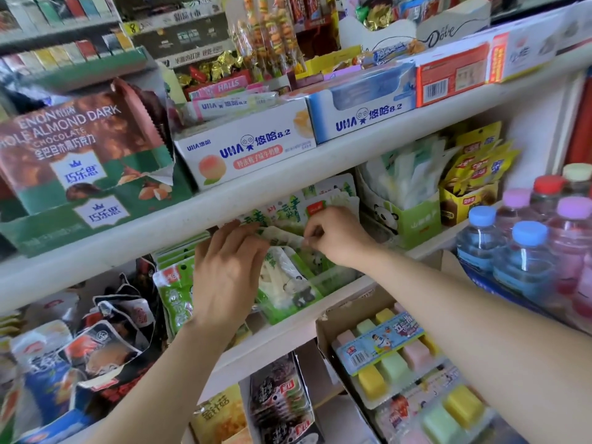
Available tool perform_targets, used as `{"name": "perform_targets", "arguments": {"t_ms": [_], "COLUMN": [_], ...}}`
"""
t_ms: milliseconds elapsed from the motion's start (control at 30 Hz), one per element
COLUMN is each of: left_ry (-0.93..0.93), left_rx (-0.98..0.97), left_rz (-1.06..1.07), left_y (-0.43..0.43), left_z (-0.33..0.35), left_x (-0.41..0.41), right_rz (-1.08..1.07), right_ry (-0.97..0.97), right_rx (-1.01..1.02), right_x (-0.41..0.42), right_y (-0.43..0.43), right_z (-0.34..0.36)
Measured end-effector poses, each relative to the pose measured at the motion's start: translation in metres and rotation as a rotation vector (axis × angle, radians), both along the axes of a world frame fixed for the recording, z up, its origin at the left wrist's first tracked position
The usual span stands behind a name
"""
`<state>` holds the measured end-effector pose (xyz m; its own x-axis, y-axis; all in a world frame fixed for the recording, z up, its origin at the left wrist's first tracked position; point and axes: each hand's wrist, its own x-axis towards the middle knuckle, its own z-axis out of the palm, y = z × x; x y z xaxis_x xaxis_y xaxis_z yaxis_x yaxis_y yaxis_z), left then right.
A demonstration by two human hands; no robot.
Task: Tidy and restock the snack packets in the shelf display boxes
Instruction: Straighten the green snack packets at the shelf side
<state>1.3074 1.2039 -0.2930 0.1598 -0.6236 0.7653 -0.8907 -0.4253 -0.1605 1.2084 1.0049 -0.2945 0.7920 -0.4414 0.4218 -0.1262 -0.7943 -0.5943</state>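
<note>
Green-and-white panda snack packets stand in a green display box on the middle shelf. More of the same packets stand upright behind them. My left hand reaches in from below with its fingers over the tops of the packets at the box's left side. My right hand pinches the top edge of one packet that lies tilted across the row. Both forearms cross the lower shelf.
To the right stands a green panda box of white sachets, then a yellow box and water bottles. Dark torn snack bags crowd the left. UHA candy boxes sit on the shelf above, pastel candy trays below.
</note>
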Motion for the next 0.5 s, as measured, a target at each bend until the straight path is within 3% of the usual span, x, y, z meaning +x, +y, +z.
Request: {"name": "perform_targets", "arguments": {"t_ms": [200,400,500], "left_ry": [0.041,-0.025,0.012], "left_rx": [-0.030,-0.067,-0.104], "left_rz": [0.014,0.112,0.187], "left_y": [0.0004,0.0030,0.0061], "left_z": [0.0025,0.0029,0.0002], "left_x": [-0.0010,-0.0059,-0.0091], "right_rz": [-0.031,0.060,0.043], "right_ry": [-0.106,-0.019,0.025], "right_rx": [0.229,0.377,0.349], "right_x": [-0.0040,-0.0003,-0.0007], "right_y": [-0.0087,-0.0014,-0.0007], "right_z": [0.0026,0.0064,0.0063]}}
